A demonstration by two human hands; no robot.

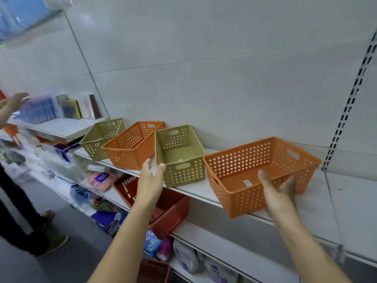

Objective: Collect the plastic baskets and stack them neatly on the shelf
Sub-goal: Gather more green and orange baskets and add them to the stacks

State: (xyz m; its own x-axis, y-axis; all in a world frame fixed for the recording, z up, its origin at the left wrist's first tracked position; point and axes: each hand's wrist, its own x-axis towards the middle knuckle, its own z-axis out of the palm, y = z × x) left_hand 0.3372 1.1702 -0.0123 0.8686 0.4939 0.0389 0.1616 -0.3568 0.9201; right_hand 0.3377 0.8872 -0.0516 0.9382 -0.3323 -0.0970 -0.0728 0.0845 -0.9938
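Several perforated plastic baskets stand in a row on a white shelf [318,201]. From the left: an olive basket [102,137], an orange basket [130,148], an olive basket [181,158], and a larger orange basket [244,174] that overhangs the shelf's front edge. My left hand [150,181] is open, its fingertips just short of the middle olive basket's left front corner. My right hand [278,193] is open, held over the front right of the large orange basket; contact cannot be told.
A dark red basket [173,211] sits on the shelf below, with another red basket [153,270] lower down among packaged goods. Another person stands at the far left, a hand [16,102] raised toward blue packs. A slotted upright [346,103] rises at the right.
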